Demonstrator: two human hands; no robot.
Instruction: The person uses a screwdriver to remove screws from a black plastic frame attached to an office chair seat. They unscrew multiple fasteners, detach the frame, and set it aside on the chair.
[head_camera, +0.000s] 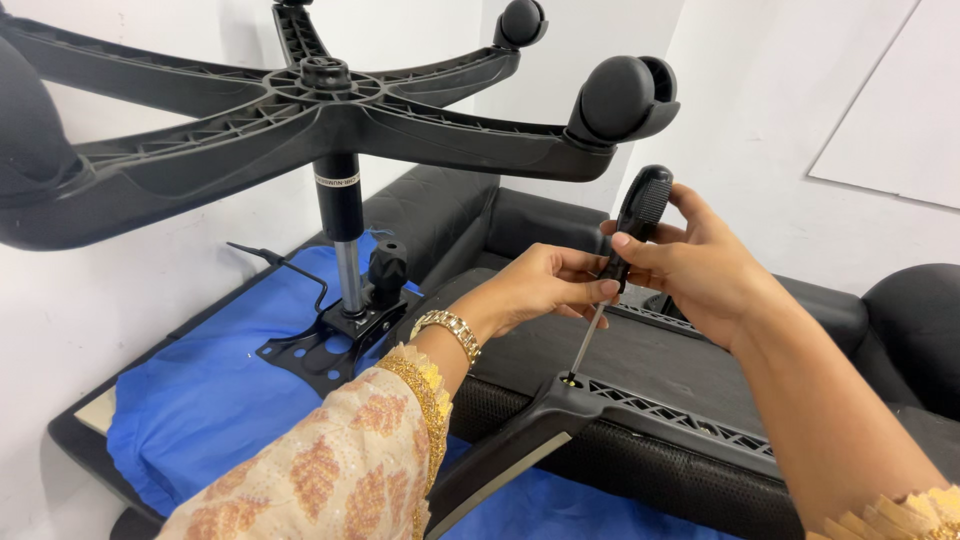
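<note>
**Screwdriver set upright in the armrest bracket**

The screwdriver (615, 270) stands nearly upright, tilted a little to the right at the top — its black ribbed handle is high, its thin metal shaft runs down and slightly left, and the tip sits in a screw (571, 380) at the near end of the black armrest bracket (640, 405). That long axis, handle above and tip below, is what the grip is lined up on.

The right hand (700, 265) is closed around the handle, with the thumb laid across its lower part. The left hand (545, 285) reaches in from the left, and its fingertips pinch the lower handle just where the shaft begins, steadying it. Both hands are on the tool; the right holds higher, the left sits closer to the screw. A gold bracelet (450, 330) circles the left wrist.

The bracket lies on the underside of an upturned black chair seat (640, 355). To the left, the chair's gas column (342, 225) rises from a metal plate (335, 345) to the five-armed wheeled base (330, 110) overhead — all resting on a blue cloth (210, 390).
</note>
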